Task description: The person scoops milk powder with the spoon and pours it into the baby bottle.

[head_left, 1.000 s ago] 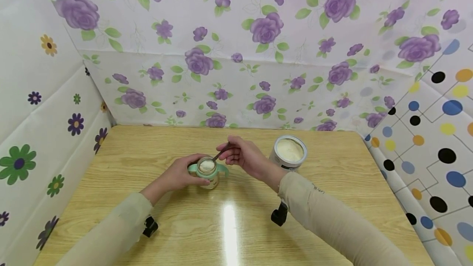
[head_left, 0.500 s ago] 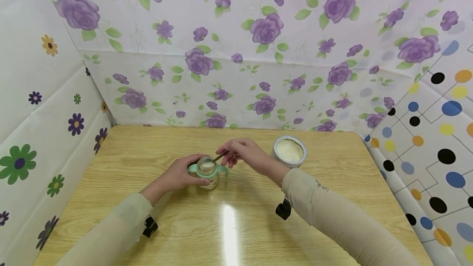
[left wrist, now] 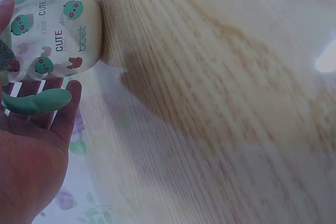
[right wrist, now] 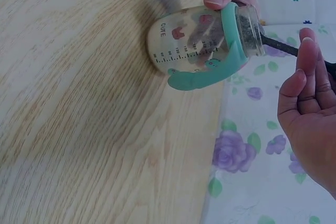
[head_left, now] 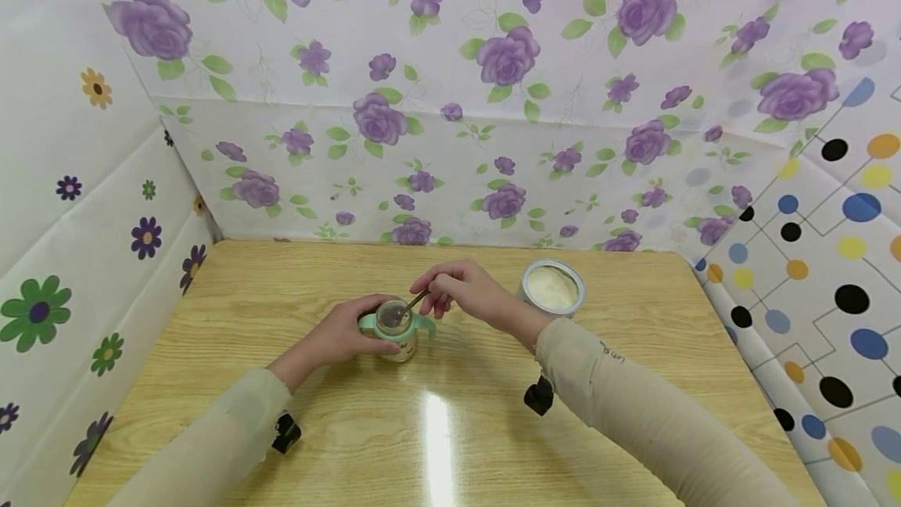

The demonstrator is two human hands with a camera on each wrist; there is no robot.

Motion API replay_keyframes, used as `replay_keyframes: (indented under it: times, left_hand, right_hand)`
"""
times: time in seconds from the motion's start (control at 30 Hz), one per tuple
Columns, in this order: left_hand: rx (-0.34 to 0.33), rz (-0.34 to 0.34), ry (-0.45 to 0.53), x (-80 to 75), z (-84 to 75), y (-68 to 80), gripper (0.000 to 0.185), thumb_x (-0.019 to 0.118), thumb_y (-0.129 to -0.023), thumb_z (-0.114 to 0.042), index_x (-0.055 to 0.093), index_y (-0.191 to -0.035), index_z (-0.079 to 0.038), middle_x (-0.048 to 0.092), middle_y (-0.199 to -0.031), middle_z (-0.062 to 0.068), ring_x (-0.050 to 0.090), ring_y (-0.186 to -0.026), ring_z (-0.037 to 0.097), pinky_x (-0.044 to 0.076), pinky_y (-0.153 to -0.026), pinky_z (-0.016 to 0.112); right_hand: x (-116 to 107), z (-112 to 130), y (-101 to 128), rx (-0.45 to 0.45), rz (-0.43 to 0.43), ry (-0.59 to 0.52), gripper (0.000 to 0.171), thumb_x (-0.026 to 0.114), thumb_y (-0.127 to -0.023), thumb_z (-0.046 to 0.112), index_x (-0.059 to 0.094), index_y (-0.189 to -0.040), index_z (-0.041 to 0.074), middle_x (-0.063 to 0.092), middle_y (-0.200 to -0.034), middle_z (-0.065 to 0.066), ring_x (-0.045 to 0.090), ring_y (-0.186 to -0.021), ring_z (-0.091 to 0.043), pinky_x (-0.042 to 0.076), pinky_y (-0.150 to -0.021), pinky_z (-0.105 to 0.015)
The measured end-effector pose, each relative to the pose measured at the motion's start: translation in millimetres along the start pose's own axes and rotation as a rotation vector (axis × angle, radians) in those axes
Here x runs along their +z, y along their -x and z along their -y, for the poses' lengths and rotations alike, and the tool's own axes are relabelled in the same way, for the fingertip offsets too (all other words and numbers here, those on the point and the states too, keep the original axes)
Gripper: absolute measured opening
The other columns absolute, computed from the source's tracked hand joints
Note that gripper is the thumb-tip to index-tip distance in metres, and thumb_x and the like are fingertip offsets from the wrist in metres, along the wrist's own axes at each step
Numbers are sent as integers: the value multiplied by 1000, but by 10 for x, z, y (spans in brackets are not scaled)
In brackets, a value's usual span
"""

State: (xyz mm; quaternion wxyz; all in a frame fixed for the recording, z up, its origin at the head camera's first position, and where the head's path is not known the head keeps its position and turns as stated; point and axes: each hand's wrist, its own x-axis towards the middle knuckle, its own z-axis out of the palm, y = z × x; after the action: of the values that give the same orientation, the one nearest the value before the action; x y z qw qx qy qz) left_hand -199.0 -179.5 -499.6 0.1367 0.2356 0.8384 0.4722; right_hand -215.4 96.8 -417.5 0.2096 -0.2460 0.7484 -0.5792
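Observation:
A clear baby bottle with a mint-green handle collar and printed cartoons stands uncapped on the table. My left hand grips it from the left, fingers behind and thumb in front. In the right wrist view, pale powder shows low inside the bottle. My right hand pinches the handle of a dark spoon, which slants down into the bottle's mouth; the spoon's handle also shows in the right wrist view. A green side handle lies close to my left fingers in the left wrist view.
An open tin of cream-coloured powder stands behind my right wrist. The wooden table meets a flowered cloth wall at the back, with patterned cloth at both sides. Black wrist mounts hang below each sleeve.
White powder heaped on the spoon at the bottle's mouth has gone from there. The spoon has tipped down into the mouth as my right hand turned slightly. My left hand and the bottle stayed put.

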Motion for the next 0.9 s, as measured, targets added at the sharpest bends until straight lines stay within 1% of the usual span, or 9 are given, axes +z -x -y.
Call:
replay_keyframes:
  times: [0.1, 0.2, 0.33, 0.47, 0.53, 0.6, 0.67, 0.73, 0.9]
  left_hand:
    - [-3, 2, 3, 0, -4, 1, 75, 94, -85, -35, 61, -150, -20, 71, -133, 1, 67, -116, 22, 54, -98, 46]
    - [-5, 2, 9, -1, -3, 3, 75, 94, -85, -35, 61, -150, -20, 71, -133, 1, 66, -116, 22, 54, -98, 47]
    - [-11, -1, 6, -1, -5, 2, 75, 95, -84, -35, 62, -150, -21, 71, -132, 0, 66, -116, 21, 54, -98, 46]
    - [-12, 0, -1, -2, 5, -1, 74, 95, -84, -35, 62, -149, -21, 71, -133, 0, 66, -116, 21, 54, -99, 47]
    - [-12, 1, 1, -3, 9, -2, 74, 95, -84, -35, 62, -149, -22, 71, -133, 0, 66, -117, 21, 54, -99, 47]
    - [-8, 1, 0, -5, 15, -1, 73, 94, -85, -35, 62, -149, -22, 71, -133, -1, 66, -117, 21, 53, -100, 47]
    - [-6, 0, 6, -7, 18, -1, 73, 94, -85, -35, 62, -149, -23, 71, -133, -1, 67, -118, 21, 53, -100, 47]
    - [-2, -1, 8, -7, 20, -1, 72, 94, -85, -35, 62, -149, -24, 71, -133, -2, 67, -118, 21, 53, -100, 48]
    - [4, 1, 12, -3, 21, -3, 72, 94, -85, -35, 62, -149, -24, 71, -133, -2, 67, -118, 21, 53, -101, 48]
  right_hand:
    - [4, 0, -7, 0, -6, 1, 38, 45, -104, 14, 77, -120, 1, 79, -88, -8, 71, -79, -31, 61, -75, -38]
    - [5, 6, -11, -4, -4, -11, 39, 45, -105, 15, 77, -121, 0, 79, -88, -8, 71, -80, -34, 61, -76, -38]
    - [4, 14, -15, -6, 2, -27, 39, 44, -106, 15, 76, -121, -1, 78, -88, -8, 71, -80, -32, 62, -76, -38]
    - [-2, 13, -12, 15, -1, -49, 38, 45, -109, 17, 76, -122, -1, 78, -89, -8, 71, -81, -36, 61, -77, -37]
    - [-2, 10, -13, 27, -9, -58, 38, 46, -112, 20, 77, -122, 1, 78, -89, -7, 71, -81, -34, 60, -77, -36]
    - [5, 16, -11, 35, -21, -65, 39, 47, -115, 25, 78, -121, 2, 79, -89, -6, 72, -79, -29, 57, -76, -34]
    - [16, 22, -13, 30, -35, -66, 40, 49, -116, 29, 78, -120, 2, 80, -89, -6, 72, -77, -23, 55, -74, -32]
    - [28, 23, -18, 21, -55, -64, 41, 51, -116, 32, 79, -118, 2, 80, -88, -6, 72, -75, -19, 55, -72, -30]
    - [58, 15, -35, -6, -118, -57, 43, 52, -115, 34, 79, -116, 0, 80, -86, -7, 72, -71, -18, 57, -72, -30]
